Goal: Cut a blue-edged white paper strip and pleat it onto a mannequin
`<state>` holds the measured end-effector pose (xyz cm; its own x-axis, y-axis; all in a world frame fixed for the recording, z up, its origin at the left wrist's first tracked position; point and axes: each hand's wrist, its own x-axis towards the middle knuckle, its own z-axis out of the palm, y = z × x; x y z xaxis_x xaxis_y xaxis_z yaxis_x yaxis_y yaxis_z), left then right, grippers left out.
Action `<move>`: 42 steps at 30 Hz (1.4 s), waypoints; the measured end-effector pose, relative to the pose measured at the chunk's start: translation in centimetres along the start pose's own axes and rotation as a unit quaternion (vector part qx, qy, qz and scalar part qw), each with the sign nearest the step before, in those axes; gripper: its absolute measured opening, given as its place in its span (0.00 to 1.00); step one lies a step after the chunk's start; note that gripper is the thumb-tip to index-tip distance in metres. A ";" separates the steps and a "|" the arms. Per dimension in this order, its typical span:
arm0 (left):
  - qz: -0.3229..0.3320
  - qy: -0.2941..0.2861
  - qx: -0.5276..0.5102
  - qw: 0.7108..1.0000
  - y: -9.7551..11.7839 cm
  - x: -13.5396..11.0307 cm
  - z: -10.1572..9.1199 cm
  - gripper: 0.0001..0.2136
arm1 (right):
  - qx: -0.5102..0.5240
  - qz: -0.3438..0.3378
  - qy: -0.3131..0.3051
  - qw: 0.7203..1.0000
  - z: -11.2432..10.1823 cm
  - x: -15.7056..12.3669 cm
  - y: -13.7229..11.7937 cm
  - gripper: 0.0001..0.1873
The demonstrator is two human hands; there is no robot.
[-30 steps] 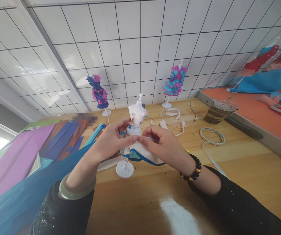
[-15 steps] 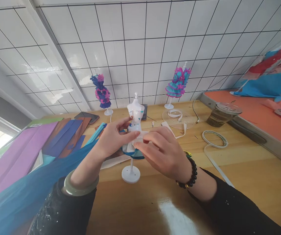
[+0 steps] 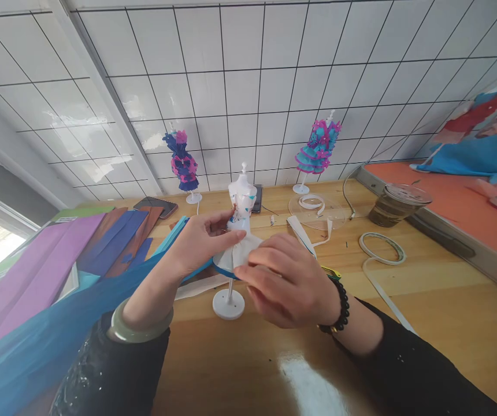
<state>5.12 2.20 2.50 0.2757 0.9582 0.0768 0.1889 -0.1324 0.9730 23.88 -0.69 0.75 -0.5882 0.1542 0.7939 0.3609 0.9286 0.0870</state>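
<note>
A miniature dress form, white with small teal specks on its chest, stands upright on a round white base. Around its waist sits a white skirt with a blue hem, flaring outward. My left hand grips the form at the waist from the left, thumb across the top of the skirt and fingers behind. On the right side, the fingers of my right hand are pinched together on the skirt's front edge. Part of the skirt is hidden behind that hand.
Two dressed forms, one navy and one turquoise, stand by the tiled wall. Coloured sheets and blue material lie left. A tape roll, a cup and phones are on the table.
The skirt's front now shows wider and flatter beside my right hand, which has shifted slightly down. My left hand keeps its place at the waist. The view has moved slightly.
</note>
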 end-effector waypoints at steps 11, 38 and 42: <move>-0.007 -0.063 0.003 0.998 0.1 -0.1 -0.7 0.25 | 0.371 0.474 -0.145 0.785 -0.8 -0.1 2.6 0.18; 0.018 -0.066 0.040 0.997 0.0 -0.2 -0.4 0.25 | 0.172 0.457 -0.100 0.867 0.1 -0.1 1.1 0.12; 0.000 -0.038 0.054 0.998 -0.3 -0.2 -0.6 0.27 | 0.189 0.452 -0.086 0.867 0.0 -0.1 1.0 0.11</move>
<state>4.42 2.22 2.33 0.3456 0.9367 0.0561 0.2883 -0.1629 0.9436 24.28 0.23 0.78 -0.2987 0.8955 0.3300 0.4879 0.4405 -0.7536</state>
